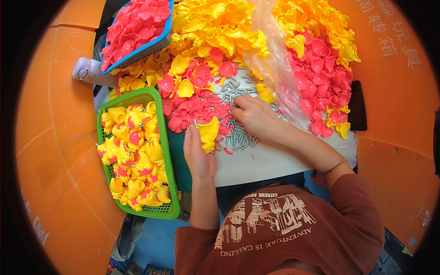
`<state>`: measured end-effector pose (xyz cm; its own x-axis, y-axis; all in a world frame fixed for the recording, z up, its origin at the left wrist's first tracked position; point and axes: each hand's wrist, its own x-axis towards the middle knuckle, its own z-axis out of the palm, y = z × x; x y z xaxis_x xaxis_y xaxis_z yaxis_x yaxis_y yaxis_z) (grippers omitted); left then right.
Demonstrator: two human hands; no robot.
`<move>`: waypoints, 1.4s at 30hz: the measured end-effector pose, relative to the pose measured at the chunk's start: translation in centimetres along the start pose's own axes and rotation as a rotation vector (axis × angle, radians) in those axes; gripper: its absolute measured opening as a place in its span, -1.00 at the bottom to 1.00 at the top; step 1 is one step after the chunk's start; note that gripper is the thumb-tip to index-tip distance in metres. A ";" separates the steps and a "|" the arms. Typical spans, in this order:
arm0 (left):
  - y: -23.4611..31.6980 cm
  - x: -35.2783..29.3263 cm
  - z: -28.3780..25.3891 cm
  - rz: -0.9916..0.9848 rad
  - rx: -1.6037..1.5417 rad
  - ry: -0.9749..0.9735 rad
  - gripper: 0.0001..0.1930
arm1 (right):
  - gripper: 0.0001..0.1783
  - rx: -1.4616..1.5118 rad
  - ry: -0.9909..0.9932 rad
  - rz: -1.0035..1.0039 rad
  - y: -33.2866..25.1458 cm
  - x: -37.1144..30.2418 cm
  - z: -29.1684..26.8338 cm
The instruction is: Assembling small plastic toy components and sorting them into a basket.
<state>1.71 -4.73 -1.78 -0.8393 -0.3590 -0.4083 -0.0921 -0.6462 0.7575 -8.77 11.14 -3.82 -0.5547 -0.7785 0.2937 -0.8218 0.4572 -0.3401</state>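
My left hand [199,153] holds a yellow plastic toy shell [209,132] above the near side of the table, with the palm turned up. A small metal pin [195,123] sticks up at the shell's left edge, by my fingertips. My right hand [254,114] reaches over a pile of loose silvery metal pins [242,139], its fingers drawn together at the pile's left side. Whatever is between those fingertips is hidden. Small pink plastic pieces [201,106] lie heaped between the two hands and beyond them.
A green basket [164,137] of yellow-and-pink toy bodies stands at the left. Behind it are a pale bottle [91,72] and a blue basket [160,42] of pink shells. Yellow shells [211,25] pile up at the back; pink shells [318,82] and clear plastic film [275,59] lie right.
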 end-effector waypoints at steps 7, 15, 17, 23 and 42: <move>-0.3 -0.8 1.9 0.039 0.050 -0.061 -0.76 | -0.85 0.371 0.154 0.091 -1.0 0.0 -2.3; -0.9 -1.2 3.3 0.046 0.036 -0.147 -0.74 | -0.64 0.526 0.236 0.125 -2.4 0.6 -3.8; -1.1 -1.4 3.6 0.057 0.016 -0.156 -0.74 | -0.59 0.477 0.225 0.112 -2.5 0.5 -3.7; -1.1 -1.7 3.7 0.039 -0.034 -0.173 -0.73 | -0.60 0.569 0.177 0.121 -2.0 -0.3 -3.5; -1.2 -1.3 4.4 0.115 0.099 -0.152 -0.72 | -0.82 0.507 0.375 -0.113 -2.3 0.5 -6.1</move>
<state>0.56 -0.53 0.12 -0.9177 -0.3161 -0.2407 -0.0370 -0.5351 0.8439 -7.93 12.29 2.60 -0.5517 -0.5647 0.6138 -0.7651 0.0497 -0.6420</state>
